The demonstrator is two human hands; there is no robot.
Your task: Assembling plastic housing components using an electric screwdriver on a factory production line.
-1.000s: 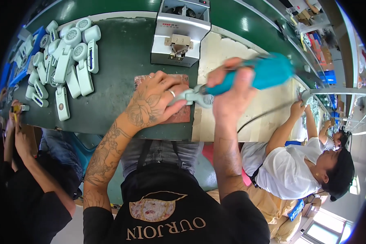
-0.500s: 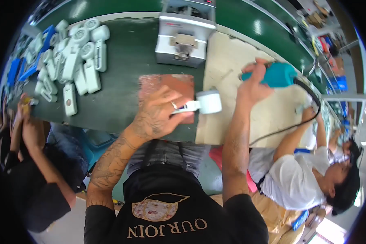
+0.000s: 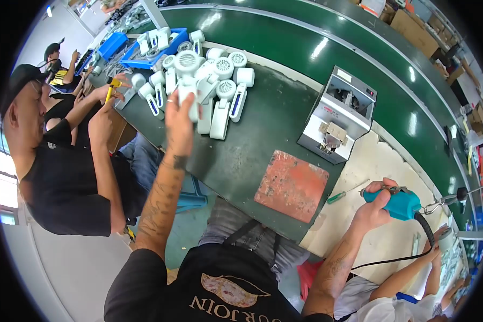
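Since half a second ago the left hand (image 3: 180,121) has swung from the red mat (image 3: 292,185) over to the heap of fans (image 3: 222,67) on the left part of the table (image 3: 252,137), and the view has turned that way too. From where I stand, its thumb and fingers are pinching a pale green handheld fan (image 3: 188,96) at the near side of that heap; whether it is the same one that was over the mat I cannot tell, nor which round head belongs to it. Well apart from it, the right hand (image 3: 373,212) has its fingers wrapped round a teal power tool (image 3: 402,205), held above the pale sheet (image 3: 367,166) that covers the table's right end, with a black cord (image 3: 428,231) curving down from its back. On that sheet lies a small screwdriver (image 3: 336,198) with a green handle, just beside the mat, which sits by the table's near edge. A silver machine (image 3: 338,115) stands toward the far edge, next to the sheet. Past the heap, near the far left corner, is a blue tray (image 3: 137,63) with more fans, and a co-worker in black (image 3: 72,177) at the left end grips a yellow tool (image 3: 112,83)
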